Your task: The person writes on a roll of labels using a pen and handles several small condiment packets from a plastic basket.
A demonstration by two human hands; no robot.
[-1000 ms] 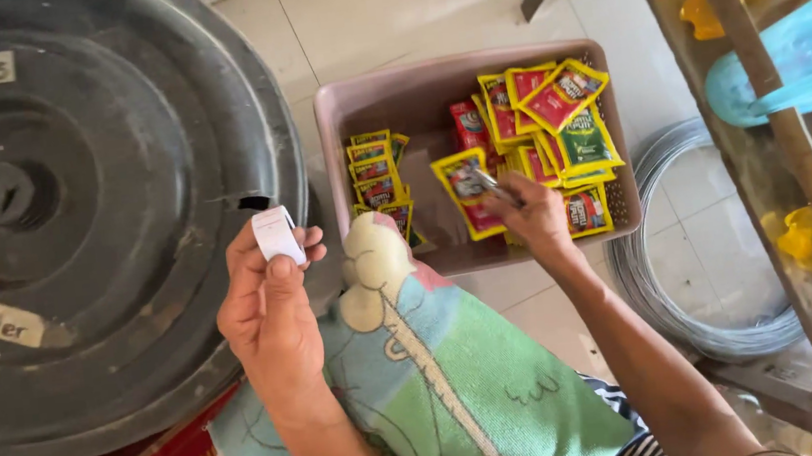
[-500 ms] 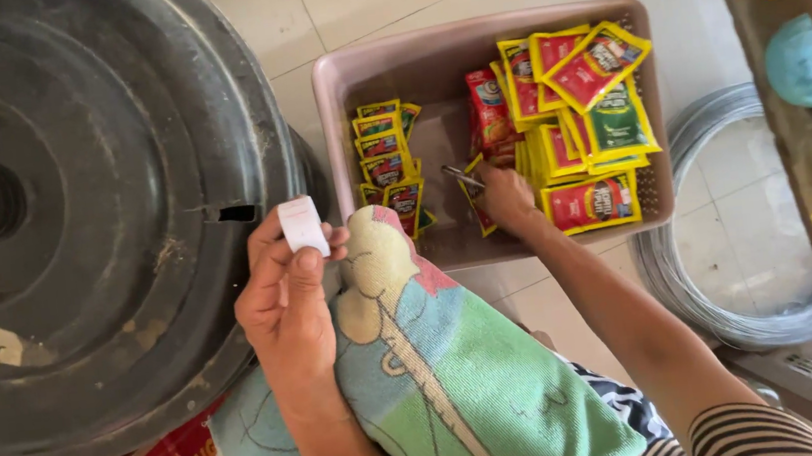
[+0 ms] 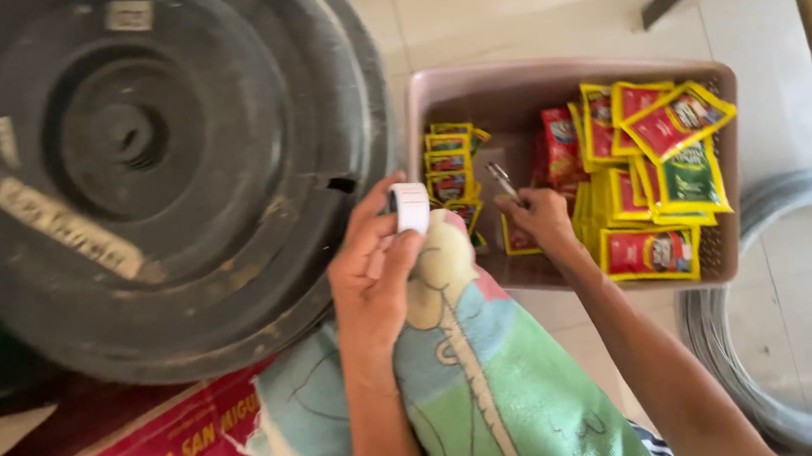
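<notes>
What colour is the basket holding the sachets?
Dusty pink; the basket shows best in the head view, the right hand reaching inside it.

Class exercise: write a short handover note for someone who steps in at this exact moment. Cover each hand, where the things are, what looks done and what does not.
Left hand: holds a small white label roll over the knee, which is draped in a pastel cloth.
Right hand: in the pink basket, holding a thin pen-like tool; its type is unclear.
Things: red and yellow sachets fill the basket's right side, smaller packets stand at its left.
Done: sachets are gathered in the basket.
Left: no labels are visible on the sachets.
</notes>
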